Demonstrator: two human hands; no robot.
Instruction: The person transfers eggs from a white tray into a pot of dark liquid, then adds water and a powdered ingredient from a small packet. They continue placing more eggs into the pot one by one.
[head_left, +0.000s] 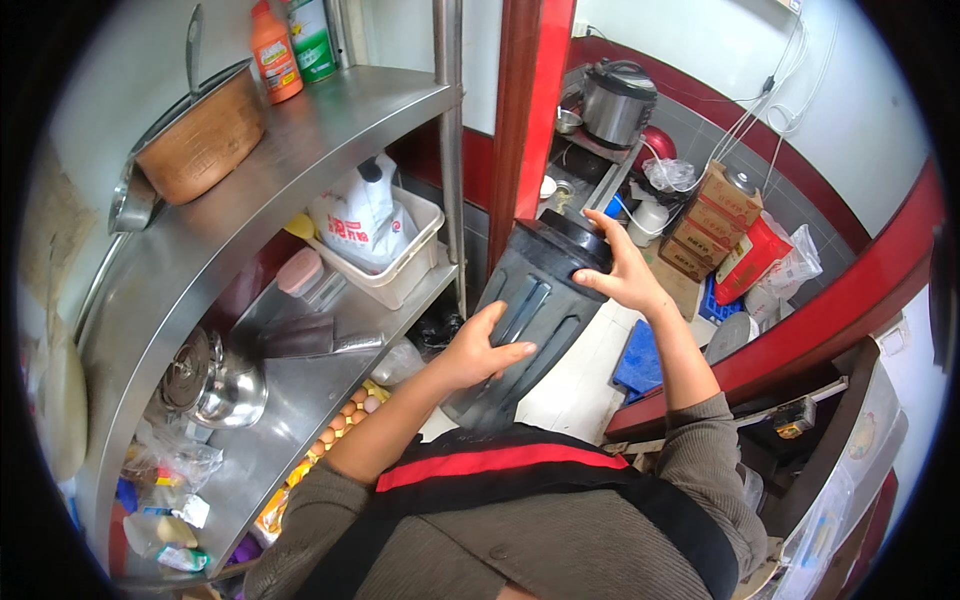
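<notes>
A large smoky-clear plastic blender jar (534, 330) is tilted in front of me, its black lid (564, 238) towards the upper right and its narrower end near my apron. My left hand (487, 346) lies against the side of the jar, thumb and index finger spread over its wall; the other fingers are hidden. Around the lid's right side curls my right hand (624, 262), with the thumb on the rim and the index finger over the top edge. The jar looks empty, though its walls are cloudy.
At the left stand steel shelves (375, 112) with a copper-coloured pot (202, 135), an orange bottle (276, 56) and a white plastic bin (409, 262). Eggs (337, 421) lie below. Beyond the red door frame (529, 112) are an electric pressure cooker (619, 105), stacked cardboard boxes (709, 221) and a blue crate (637, 360).
</notes>
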